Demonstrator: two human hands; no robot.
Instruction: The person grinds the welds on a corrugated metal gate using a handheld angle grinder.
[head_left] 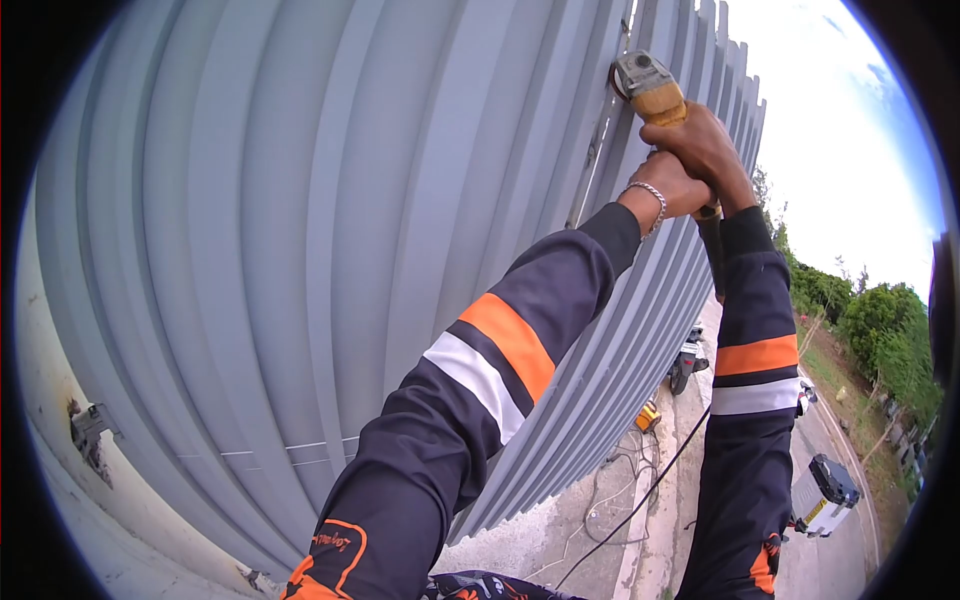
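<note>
An angle grinder with a grey metal head and a worn yellow body is raised high against the grey ribbed metal sheeting. Its disc sits right at a narrow vertical slit between two ribs. My right hand wraps around the yellow body just behind the head. Lower down, my left hand, with a chain bracelet at the wrist, is closed around the rear part of the tool. The fingers overlap there and hide most of the handle.
A black cable runs down across the concrete ground. By the sheeting's foot stand a yellow machine and a parked motorcycle. A white and black box is at lower right, with a road and trees beyond.
</note>
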